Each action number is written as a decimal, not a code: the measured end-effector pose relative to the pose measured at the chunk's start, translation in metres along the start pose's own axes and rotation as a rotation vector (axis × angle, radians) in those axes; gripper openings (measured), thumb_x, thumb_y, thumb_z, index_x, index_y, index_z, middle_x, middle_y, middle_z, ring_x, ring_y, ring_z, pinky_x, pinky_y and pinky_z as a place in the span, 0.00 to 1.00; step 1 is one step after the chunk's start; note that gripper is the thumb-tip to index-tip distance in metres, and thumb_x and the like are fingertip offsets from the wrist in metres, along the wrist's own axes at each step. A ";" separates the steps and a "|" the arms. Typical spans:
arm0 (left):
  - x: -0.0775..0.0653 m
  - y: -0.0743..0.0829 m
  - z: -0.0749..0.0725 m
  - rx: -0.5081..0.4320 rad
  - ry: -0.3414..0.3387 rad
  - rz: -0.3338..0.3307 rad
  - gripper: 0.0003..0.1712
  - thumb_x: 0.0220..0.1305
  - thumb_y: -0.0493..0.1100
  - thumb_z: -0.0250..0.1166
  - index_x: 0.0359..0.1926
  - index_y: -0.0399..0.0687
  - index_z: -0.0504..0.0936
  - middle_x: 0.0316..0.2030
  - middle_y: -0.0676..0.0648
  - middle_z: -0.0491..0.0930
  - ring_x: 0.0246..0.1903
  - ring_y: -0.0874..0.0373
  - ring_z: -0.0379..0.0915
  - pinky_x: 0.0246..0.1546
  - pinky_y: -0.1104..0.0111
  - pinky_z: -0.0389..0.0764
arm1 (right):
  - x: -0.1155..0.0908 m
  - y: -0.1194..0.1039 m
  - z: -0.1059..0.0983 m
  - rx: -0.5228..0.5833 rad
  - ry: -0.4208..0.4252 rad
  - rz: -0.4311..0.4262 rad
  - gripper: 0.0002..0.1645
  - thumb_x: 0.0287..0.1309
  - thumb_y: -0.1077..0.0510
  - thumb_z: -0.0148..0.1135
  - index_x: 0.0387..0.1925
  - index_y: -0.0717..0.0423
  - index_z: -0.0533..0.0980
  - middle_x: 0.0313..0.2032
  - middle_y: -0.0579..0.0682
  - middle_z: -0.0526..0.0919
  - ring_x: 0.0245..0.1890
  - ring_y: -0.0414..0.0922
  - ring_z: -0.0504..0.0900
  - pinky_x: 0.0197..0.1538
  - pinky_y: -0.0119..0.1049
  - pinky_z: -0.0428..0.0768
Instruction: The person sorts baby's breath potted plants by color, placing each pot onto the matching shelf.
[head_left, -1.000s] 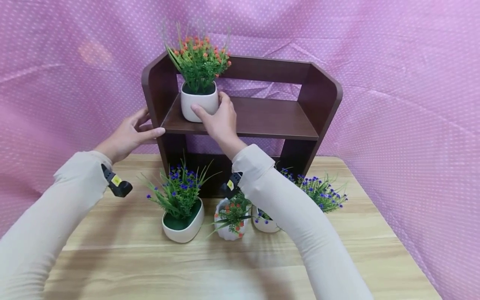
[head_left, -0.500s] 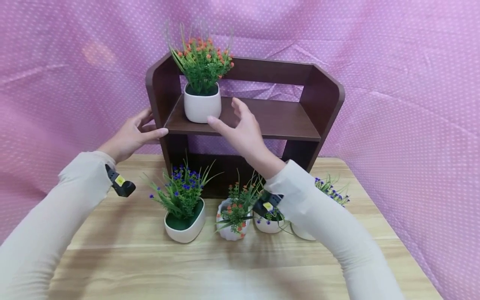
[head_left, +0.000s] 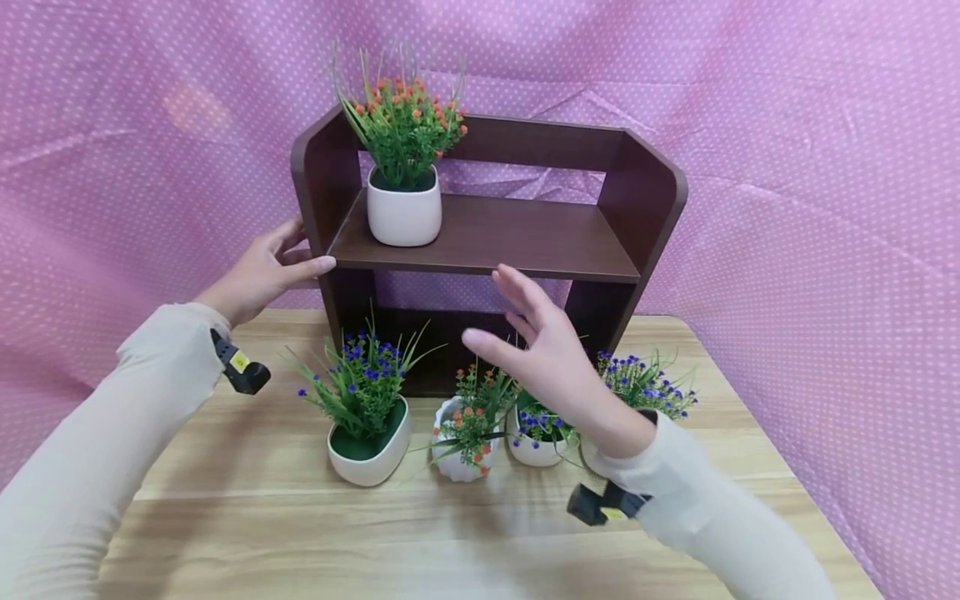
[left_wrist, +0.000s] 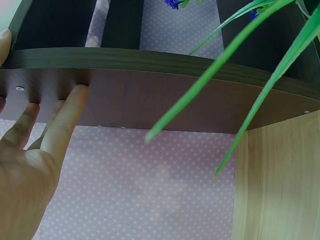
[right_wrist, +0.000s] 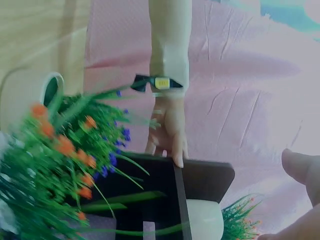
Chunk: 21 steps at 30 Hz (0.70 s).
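Note:
My left hand (head_left: 258, 271) rests on the left side panel of a dark brown two-tier shelf (head_left: 532, 237). In the left wrist view its extended fingers (left_wrist: 72, 115) press against the outer face of the panel, with the thumb at the front edge. On the upper tier, toward the left, a white pot of orange-flowered greenery (head_left: 405, 215) stands upright. My right hand (head_left: 551, 358) hangs in the air in front of the shelf, fingers and thumb apart, holding nothing. It partly covers the potted plants behind it.
Along the table (head_left: 300, 533) before the shelf stand a white pot with blue flowers (head_left: 367, 467), a scalloped pot with orange flowers (head_left: 461, 467), another blue-flowered pot (head_left: 536, 452) and, partly hidden by the right arm, more blue flowers (head_left: 648, 387). Pink dotted cloth (head_left: 787, 208) hangs behind.
My right hand has let go of the orange-flowered pot on the upper tier and moved down and right, away from it. The pot stays on the tier; my left hand keeps its place.

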<state>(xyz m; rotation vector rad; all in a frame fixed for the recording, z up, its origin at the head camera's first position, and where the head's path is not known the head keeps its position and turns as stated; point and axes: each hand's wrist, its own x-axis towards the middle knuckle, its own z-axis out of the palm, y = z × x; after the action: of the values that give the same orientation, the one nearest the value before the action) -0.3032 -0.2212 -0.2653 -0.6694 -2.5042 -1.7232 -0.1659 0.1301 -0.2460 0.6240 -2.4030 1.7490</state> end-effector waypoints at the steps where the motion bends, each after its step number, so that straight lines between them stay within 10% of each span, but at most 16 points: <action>1: 0.000 0.000 0.000 0.001 0.001 -0.001 0.42 0.67 0.44 0.62 0.73 0.73 0.50 0.73 0.49 0.53 0.66 0.49 0.62 0.46 0.74 0.81 | -0.007 0.002 -0.001 0.025 -0.006 -0.016 0.47 0.56 0.54 0.69 0.72 0.48 0.55 0.70 0.43 0.61 0.69 0.35 0.59 0.70 0.32 0.62; 21: 0.001 -0.003 -0.001 -0.022 -0.001 0.006 0.41 0.67 0.42 0.61 0.74 0.71 0.51 0.73 0.47 0.55 0.63 0.55 0.66 0.45 0.73 0.81 | -0.101 0.051 -0.033 0.175 -0.258 -0.186 0.47 0.52 0.75 0.63 0.71 0.63 0.53 0.70 0.61 0.59 0.70 0.48 0.59 0.70 0.33 0.61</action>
<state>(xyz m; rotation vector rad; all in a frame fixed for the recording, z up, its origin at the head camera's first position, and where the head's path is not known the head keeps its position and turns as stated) -0.3058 -0.2224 -0.2675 -0.6786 -2.4847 -1.7512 -0.0987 0.2001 -0.3128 1.1200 -2.2668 1.9134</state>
